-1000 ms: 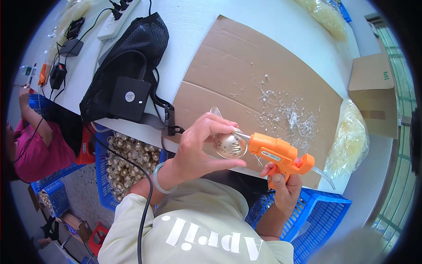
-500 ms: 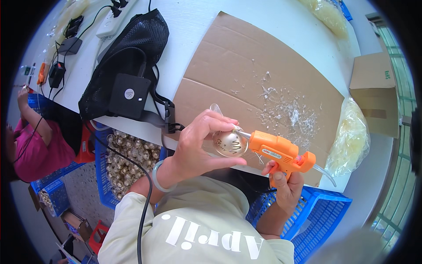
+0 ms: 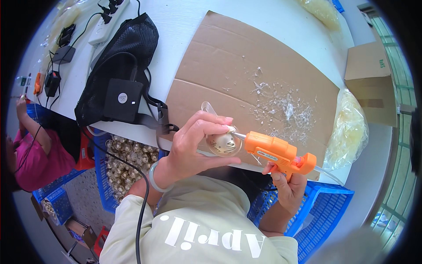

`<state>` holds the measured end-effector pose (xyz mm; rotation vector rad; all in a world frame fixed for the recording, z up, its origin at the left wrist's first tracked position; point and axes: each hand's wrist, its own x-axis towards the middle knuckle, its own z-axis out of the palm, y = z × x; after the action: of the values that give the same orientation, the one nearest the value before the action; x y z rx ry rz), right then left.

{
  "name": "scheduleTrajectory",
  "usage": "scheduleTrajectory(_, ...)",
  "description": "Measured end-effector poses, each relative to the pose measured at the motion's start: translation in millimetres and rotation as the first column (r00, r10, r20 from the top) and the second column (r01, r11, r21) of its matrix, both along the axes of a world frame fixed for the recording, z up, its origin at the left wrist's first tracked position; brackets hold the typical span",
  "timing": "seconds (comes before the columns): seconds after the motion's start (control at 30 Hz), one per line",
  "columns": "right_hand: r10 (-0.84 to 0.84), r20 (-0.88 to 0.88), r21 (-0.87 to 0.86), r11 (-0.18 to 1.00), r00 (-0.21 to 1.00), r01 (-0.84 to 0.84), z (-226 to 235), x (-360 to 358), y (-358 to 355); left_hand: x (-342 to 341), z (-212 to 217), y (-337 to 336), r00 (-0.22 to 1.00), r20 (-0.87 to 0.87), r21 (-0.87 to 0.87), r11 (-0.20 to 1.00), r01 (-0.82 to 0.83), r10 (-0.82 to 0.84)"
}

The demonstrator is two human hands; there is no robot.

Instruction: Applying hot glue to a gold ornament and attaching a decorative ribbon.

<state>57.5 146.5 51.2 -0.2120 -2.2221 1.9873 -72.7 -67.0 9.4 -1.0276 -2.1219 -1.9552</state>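
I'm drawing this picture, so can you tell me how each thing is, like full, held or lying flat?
Shiny ball: held in the left grip
Orange glue gun: held in the right grip, nozzle pointed at the ball's top
Cardboard sheet: lying flat, littered with whitish strands
Blue basket: well filled with gold balls
Power strip: black plugs in it
Clear bag: bulging
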Motion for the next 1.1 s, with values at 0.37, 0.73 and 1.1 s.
scheduleTrajectory(0.37, -0.492, 0.051, 0.044, 0.87, 0.869, 0.49, 4.8, -4.0, 43.7, 6.7, -10.2, -0.1, 0.982, 0.187, 0.245, 0.969, -0.038, -0.008)
scheduleTrajectory(0.73, -0.781, 0.094, 0.811, 0.419, 0.617, 0.407, -11.0, 16.0, 120.2, 14.6, -9.2, 15.9, 0.949, 0.298, 0.19, 0.981, 0.043, -0.099)
scheduleTrajectory(1.1, -0.607, -0.41, 0.906, -0.184, 0.681, 0.382, 0.4, -3.3, 247.6, 18.0, -9.2, 21.8, 0.95, 0.291, 0.17, 0.983, 0.068, -0.116)
